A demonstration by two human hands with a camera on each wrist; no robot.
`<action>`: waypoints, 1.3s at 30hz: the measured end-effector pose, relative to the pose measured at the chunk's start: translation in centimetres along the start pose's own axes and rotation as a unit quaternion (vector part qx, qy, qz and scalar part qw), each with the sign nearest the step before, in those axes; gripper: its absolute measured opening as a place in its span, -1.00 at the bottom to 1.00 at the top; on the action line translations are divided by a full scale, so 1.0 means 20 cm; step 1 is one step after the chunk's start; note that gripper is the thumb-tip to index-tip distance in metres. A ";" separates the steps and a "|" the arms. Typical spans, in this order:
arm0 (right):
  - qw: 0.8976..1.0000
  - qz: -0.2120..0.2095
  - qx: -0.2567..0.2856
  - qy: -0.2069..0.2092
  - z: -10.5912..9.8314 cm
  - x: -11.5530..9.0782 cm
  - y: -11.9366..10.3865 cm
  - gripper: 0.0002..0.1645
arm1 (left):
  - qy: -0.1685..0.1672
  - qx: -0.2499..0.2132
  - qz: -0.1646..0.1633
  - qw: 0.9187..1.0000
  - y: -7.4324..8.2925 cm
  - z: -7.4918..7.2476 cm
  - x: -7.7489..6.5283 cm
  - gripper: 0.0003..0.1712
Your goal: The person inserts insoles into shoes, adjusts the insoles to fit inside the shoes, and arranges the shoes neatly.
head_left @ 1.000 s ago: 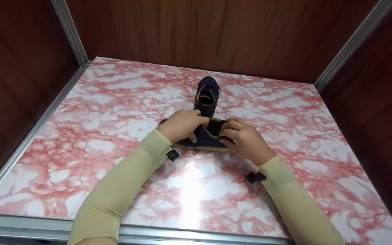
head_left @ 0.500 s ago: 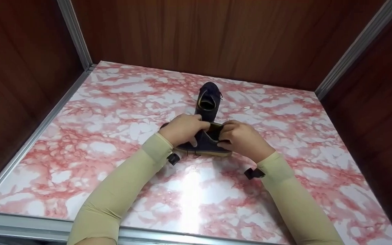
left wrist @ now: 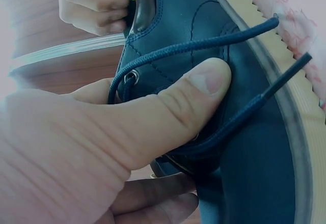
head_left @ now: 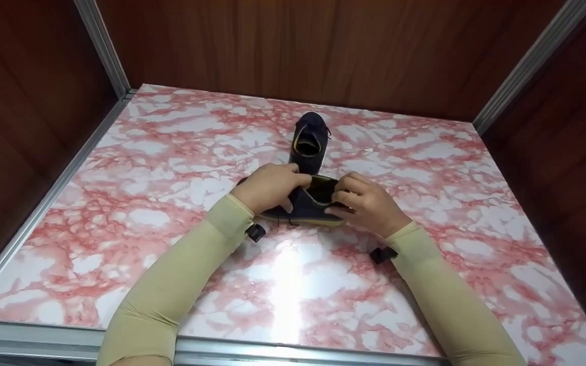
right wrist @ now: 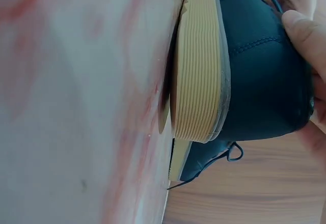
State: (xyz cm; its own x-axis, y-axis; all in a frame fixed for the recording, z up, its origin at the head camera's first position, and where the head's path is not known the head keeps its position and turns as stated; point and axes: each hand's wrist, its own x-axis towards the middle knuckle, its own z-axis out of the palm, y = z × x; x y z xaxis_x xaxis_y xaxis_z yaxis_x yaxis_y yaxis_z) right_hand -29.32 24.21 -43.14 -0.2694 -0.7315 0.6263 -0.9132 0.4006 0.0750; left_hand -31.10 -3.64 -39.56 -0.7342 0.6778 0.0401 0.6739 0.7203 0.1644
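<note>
A dark blue lace-up shoe [head_left: 305, 212] with a tan ribbed sole lies crosswise, its toe to the left. My left hand [head_left: 268, 187] grips it across the lacing; in the left wrist view the thumb presses its side between two loose lace ends [left wrist: 204, 43]. At the heel, my right hand [head_left: 368, 204] pinches the rim of the opening. The right wrist view shows the heel [right wrist: 260, 91] with the thumb on its upper edge. Just behind stands the matching shoe [head_left: 311, 122], toe pointing away, its heel partly hidden by the left hand.
Both shoes are on a red-and-white marbled tabletop [head_left: 171, 137]. Dark wood panels [head_left: 293, 51] with metal corner posts enclose it at the back and sides. A metal rail [head_left: 252, 351] runs along the front edge.
The head view has tilted slightly down and back up. Both hands keep their places on the near shoe, while the right fingers have shifted a little at the heel rim.
</note>
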 end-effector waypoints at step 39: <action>0.986 0.069 -0.025 -0.147 -0.10 0.12 -0.02 -0.76 | -0.001 -0.004 0.009 1.000 -0.01 -0.01 0.00 -0.38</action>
State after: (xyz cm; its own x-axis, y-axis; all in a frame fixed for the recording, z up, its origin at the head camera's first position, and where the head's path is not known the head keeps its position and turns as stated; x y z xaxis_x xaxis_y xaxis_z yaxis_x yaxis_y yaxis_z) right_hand -29.08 23.36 -40.07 -0.4742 -0.7937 0.3811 -0.8473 0.5290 0.0472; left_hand -31.23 -3.81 -39.42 -0.7212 0.6915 0.0416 0.6870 0.7062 0.1711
